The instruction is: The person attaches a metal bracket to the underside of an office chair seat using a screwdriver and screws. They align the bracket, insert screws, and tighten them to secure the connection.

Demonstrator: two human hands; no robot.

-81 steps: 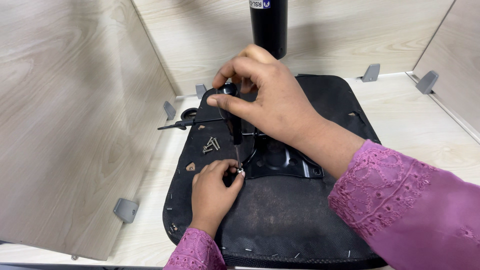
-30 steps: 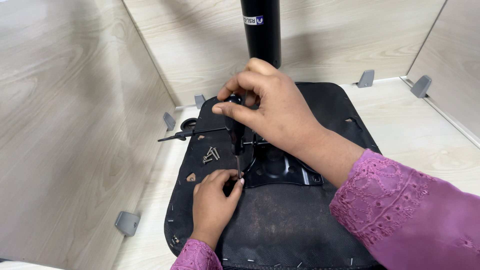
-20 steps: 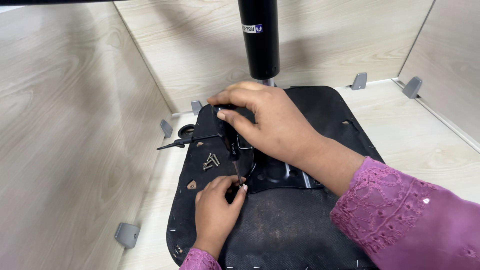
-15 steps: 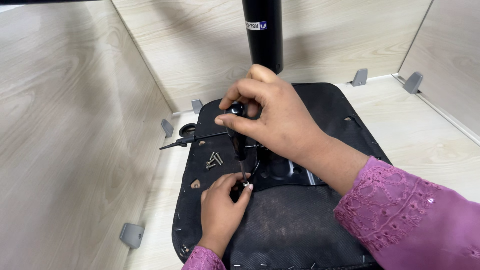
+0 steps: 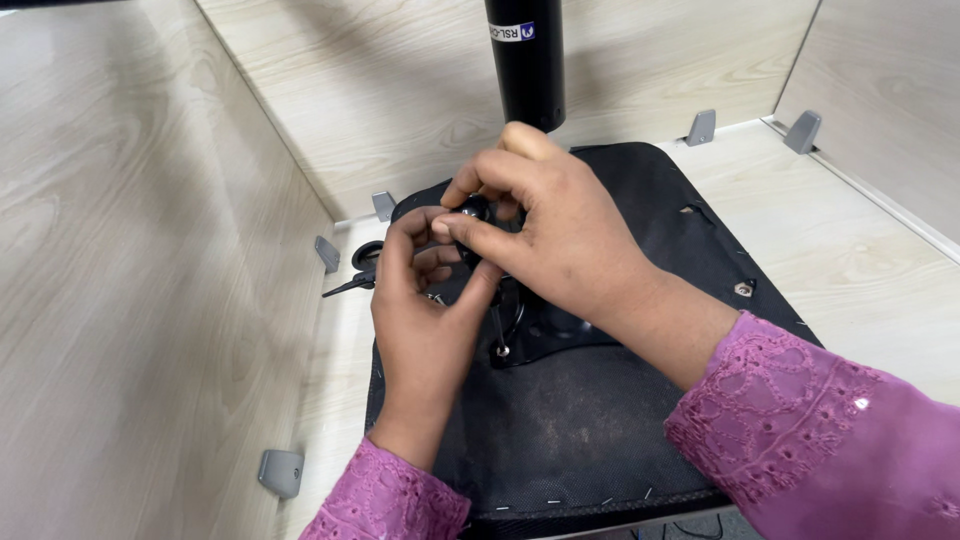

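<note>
Below, head view, labelled parts:
Seat: black chair seat lying underside up on the desk, inside pale wood-grain walls; staples along its near edge.
Knob: small black knob at the metal bracket near seat centre, between both hands.
Left hand: left hand w/ palm toward the knob, fingers curled; index tip touching the knob from the left. Grip: partly closed, loose; can't tell if it truly pinches the knob.
Right hand: right hand over the bracket, thumb & index closed on the knob from the right & above. Grip: tight pinch on knob.
Rod: thin dark rod running from under the hands down to a small metal end on the seat.
Column: black cylinder upright behind the hands, at the seat's far edge.
Lever: black lever sticking out left of the seat, just beside left hand.
Sleeves: pink embroidered cuffs on both wrists.
Brackets: grey corner brackets along wall bases.
</note>
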